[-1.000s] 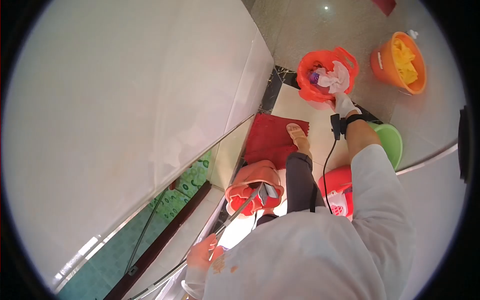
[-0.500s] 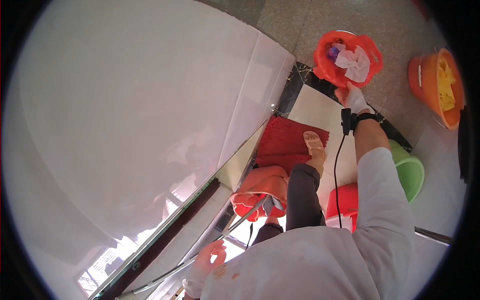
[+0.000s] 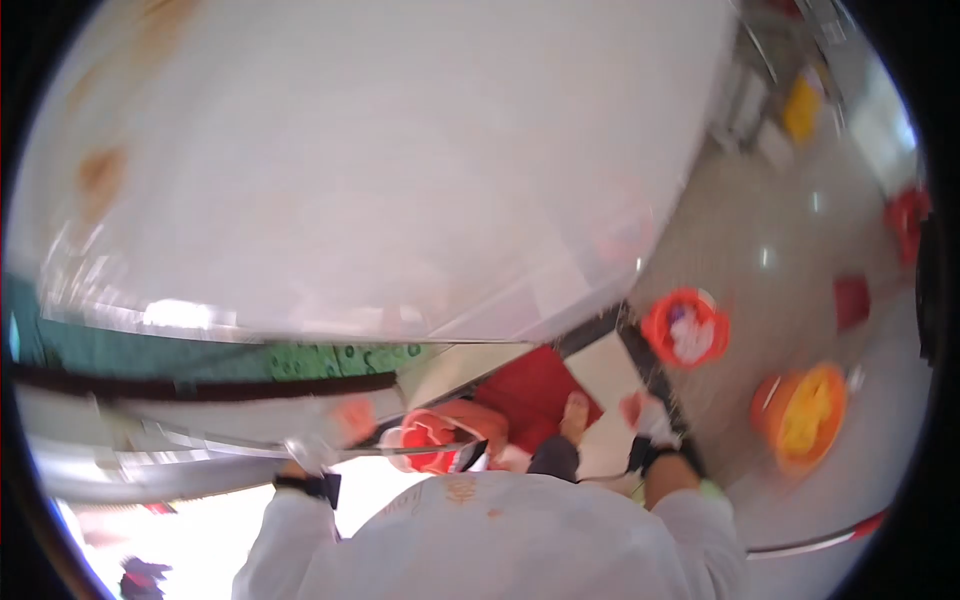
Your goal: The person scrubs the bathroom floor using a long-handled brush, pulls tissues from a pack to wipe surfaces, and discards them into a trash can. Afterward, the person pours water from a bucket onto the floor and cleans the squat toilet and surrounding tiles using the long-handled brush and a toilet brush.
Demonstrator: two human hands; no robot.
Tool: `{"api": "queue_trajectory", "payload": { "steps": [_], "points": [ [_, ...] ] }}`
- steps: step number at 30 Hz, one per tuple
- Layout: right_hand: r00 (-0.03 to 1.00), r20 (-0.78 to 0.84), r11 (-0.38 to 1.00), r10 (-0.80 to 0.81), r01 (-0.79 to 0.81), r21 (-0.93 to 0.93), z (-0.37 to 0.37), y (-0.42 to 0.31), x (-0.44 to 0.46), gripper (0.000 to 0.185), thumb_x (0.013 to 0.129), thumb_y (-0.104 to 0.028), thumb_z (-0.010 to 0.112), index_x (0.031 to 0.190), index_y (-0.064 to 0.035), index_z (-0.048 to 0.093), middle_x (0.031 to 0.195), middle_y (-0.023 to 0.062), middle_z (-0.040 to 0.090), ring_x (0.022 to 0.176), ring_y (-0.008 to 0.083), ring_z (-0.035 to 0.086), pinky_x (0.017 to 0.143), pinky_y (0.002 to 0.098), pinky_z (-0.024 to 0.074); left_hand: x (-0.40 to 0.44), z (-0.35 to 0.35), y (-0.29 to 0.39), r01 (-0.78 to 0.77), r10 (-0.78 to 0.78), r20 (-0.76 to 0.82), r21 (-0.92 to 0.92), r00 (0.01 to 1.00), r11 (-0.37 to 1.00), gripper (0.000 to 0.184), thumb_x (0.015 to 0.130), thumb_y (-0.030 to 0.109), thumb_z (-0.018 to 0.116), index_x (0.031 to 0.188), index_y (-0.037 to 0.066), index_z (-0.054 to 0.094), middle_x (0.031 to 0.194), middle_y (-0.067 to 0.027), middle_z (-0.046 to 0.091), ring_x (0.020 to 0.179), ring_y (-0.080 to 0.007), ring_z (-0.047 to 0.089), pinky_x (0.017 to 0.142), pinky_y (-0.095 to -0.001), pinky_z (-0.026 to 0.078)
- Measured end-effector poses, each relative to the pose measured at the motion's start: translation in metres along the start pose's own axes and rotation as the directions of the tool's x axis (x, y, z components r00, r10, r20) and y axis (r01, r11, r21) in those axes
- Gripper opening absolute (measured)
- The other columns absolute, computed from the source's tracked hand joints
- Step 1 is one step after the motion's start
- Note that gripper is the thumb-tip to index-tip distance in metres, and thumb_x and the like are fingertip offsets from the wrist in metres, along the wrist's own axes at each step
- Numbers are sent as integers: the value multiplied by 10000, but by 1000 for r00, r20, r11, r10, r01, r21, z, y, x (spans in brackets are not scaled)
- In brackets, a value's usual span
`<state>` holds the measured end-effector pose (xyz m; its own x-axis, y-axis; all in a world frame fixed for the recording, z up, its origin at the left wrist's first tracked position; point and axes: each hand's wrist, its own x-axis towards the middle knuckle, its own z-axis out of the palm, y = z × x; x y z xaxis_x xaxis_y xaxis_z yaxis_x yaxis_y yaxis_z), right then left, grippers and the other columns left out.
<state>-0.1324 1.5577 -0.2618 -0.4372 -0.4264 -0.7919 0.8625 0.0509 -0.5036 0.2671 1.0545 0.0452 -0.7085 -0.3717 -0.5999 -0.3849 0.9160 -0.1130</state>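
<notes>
My left hand (image 3: 322, 437), in a whitish glove with bare fingers and a black wrist strap, is closed around a long thin metal pole (image 3: 410, 451), though motion blurs it. The pole's end reaches into an orange-red bucket (image 3: 470, 412), where something dark and grey shows. My right hand (image 3: 645, 415), likewise gloved and strapped, hangs low over the pale tiles with its fingers loosely apart and nothing in them. Nearest to it is a red-lined bin (image 3: 655, 330) holding white paper (image 3: 690, 335) and a small purple item; a gap separates hand and bin.
A large glossy white surface (image 3: 400, 180) fills the upper left. On the floor lies a red mat (image 3: 525, 395) with my foot at its edge. An orange bucket (image 3: 765, 405) with yellow lining stands right. A dark red piece (image 3: 852, 302) lies farther off.
My view has swung, so the bin and mat appear lower. My right hand has come away from the bin's rim. More of my left arm shows, its hand still at the pole.
</notes>
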Motion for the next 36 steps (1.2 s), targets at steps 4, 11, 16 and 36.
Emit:
{"api": "queue_trajectory", "payload": {
  "steps": [4, 11, 16, 36],
  "points": [
    [945, 298, 986, 132, -94, -140, 54, -46, -72, 388, 939, -383, 487, 735, -59, 550, 575, 38, 523, 477, 135, 490, 386, 257, 359, -40, -78, -2, 163, -617, -407, -732, 674, 661, 273, 827, 334, 522, 750, 80, 584, 649, -85, 610, 616, -241, 605, 563, -357, 461],
    [940, 178, 662, 292, -63, -747, 226, -122, -133, 318, 932, -361, 522, 961, -52, 589, 816, 53, 634, 728, 165, 628, 622, 293, 512, -95, -104, 2, 295, -897, -118, -919, 427, 261, 289, 827, 346, 570, 752, 72, 621, 578, -87, 600, 572, -216, 607, 579, -324, 473],
    [805, 398, 343, 440, 259, -903, 353, -108, -122, 260, 928, -294, 533, 1023, -55, 563, 855, 44, 620, 699, 127, 597, 612, 280, 512, -158, -140, -1, -255, -975, -198, -952, 96, 168, 175, 830, 149, 667, 843, -23, 636, 596, 12, 516, 579, -29, 450, 519, -192, 382],
    [858, 403, 226, 317, 345, -911, 699, -20, -107, 225, 900, -229, 559, 990, -23, 582, 919, 109, 661, 767, 169, 641, 651, 263, 534, -324, -181, -94, -299, -298, -909, -209, -292, 931, 251, 753, -2, 579, 992, -76, 591, 591, -45, 548, 495, -115, 473, 476, -222, 354]
  ]
}}
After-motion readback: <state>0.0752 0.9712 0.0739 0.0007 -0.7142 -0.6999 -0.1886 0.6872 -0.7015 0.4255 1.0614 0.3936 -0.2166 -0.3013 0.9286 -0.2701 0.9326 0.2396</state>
